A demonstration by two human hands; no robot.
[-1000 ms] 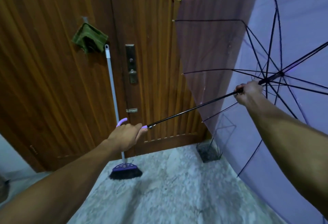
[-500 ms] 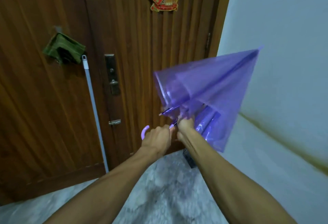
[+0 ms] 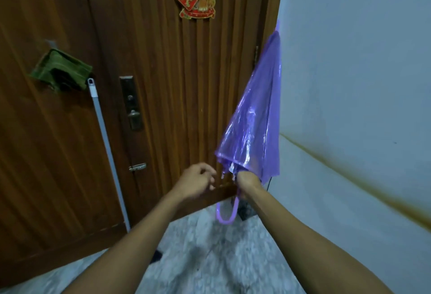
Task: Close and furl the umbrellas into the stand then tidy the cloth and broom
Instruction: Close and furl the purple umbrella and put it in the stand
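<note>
Translucent purple plastic umbrella (image 3: 255,121) now collapsed, tip up beside the wooden door's (image 3: 163,83) right edge, right hand (image 3: 247,180) gripping its shaft, left hand (image 3: 194,180) released, loosely curled, empty; furling comes next

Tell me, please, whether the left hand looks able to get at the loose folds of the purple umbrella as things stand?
Probably yes. The left hand hangs free, holding nothing, just left of the purple umbrella canopy's lower edge, with nothing between them. The right hand grips the umbrella below the canopy, tip up.
</note>
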